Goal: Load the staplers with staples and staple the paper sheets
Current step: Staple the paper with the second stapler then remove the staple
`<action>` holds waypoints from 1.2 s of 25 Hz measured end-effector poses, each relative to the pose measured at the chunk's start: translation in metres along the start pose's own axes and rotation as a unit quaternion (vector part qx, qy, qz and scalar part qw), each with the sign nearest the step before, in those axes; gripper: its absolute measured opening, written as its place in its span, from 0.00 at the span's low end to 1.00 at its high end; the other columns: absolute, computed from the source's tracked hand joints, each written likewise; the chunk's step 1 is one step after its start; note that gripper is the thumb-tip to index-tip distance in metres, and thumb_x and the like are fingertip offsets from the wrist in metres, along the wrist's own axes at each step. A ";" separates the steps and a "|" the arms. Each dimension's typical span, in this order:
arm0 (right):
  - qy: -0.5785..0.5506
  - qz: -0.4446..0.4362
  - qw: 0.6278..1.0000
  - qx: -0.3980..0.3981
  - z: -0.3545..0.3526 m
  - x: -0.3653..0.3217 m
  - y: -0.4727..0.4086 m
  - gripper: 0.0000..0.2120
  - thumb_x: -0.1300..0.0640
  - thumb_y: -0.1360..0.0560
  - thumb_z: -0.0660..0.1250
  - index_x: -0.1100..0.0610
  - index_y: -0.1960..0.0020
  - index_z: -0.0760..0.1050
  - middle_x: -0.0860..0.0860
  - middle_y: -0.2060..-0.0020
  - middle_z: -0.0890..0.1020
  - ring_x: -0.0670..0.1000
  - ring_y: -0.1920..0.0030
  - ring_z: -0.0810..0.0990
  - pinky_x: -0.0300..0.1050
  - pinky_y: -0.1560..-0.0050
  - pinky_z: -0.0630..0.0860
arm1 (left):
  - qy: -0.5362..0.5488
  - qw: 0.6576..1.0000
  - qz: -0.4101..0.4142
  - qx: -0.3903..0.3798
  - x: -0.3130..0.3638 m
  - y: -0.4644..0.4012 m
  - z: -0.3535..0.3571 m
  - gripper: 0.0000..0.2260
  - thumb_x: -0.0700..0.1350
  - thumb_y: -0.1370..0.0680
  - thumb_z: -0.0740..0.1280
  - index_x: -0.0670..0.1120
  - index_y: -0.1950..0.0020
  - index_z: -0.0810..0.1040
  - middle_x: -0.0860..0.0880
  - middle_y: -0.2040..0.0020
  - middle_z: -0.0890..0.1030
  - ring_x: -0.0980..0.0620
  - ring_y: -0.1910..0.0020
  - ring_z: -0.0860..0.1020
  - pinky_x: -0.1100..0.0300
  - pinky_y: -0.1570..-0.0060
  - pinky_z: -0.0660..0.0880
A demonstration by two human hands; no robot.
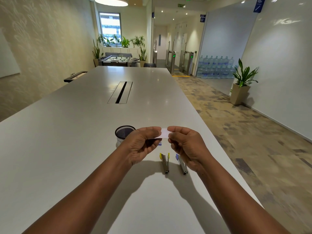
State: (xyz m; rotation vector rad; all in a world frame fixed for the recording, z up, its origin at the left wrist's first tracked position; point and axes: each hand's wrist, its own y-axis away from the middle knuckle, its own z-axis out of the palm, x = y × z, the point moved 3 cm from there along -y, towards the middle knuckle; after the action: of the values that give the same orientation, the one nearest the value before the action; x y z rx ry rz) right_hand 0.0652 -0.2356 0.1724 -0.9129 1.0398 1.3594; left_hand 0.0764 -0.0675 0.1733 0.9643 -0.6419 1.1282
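Both hands are raised above the near end of a long white table (67, 132), each pinching one end of a small white box (164, 133) between thumb and curled fingers. Left hand (143, 144) covers the box's left part; right hand (187, 146) covers its right end, so only a short middle stretch and a blue-printed lower corner show. Whether the box is open or closed cannot be told, and its contents are hidden.

Behind the left hand stands a black mesh cup (124, 132) on the table; its lower wall is partly hidden by the hand and nothing can be made out inside it.

Below the hands, two staplers lie on the table side by side and apart, both hinged open. Yellow stapler (164, 162) lies to the left; blue stapler (182, 163) lies to the right, its far end partly covered by the right hand. Whether either channel holds staples is too small to tell.

A recessed cable slot (120, 92) runs along the table's middle.
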 end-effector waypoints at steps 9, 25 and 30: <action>0.047 -0.026 0.998 -0.019 -0.001 0.004 0.005 0.10 0.67 0.25 0.72 0.59 0.45 0.84 0.56 0.58 0.88 0.49 0.64 0.84 0.41 0.62 0.79 | 0.004 0.998 0.018 0.054 -0.005 -0.004 0.001 0.08 0.34 0.30 0.76 0.36 0.53 0.82 0.40 0.61 0.86 0.47 0.66 0.83 0.61 0.70 0.79; 0.064 -0.033 0.997 -0.022 -0.003 0.002 0.007 0.11 0.69 0.25 0.71 0.60 0.45 0.84 0.54 0.62 0.86 0.49 0.65 0.82 0.42 0.63 0.77 | -0.018 0.998 0.028 0.050 -0.008 -0.005 0.002 0.06 0.35 0.29 0.76 0.39 0.54 0.82 0.43 0.63 0.86 0.50 0.70 0.83 0.61 0.69 0.79; 0.064 -0.032 0.997 -0.010 -0.005 0.002 0.005 0.11 0.69 0.25 0.71 0.60 0.45 0.84 0.54 0.61 0.87 0.48 0.66 0.82 0.42 0.62 0.77 | -0.045 0.998 0.040 -0.007 -0.007 -0.002 0.002 0.08 0.30 0.30 0.75 0.39 0.54 0.84 0.43 0.63 0.85 0.51 0.68 0.83 0.63 0.66 0.80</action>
State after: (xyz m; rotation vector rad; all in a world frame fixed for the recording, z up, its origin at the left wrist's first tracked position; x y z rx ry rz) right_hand 0.0593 -0.2397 0.1694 -1.0502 1.0863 1.2732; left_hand 0.0759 -0.0729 0.1679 0.9890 -0.7669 1.1547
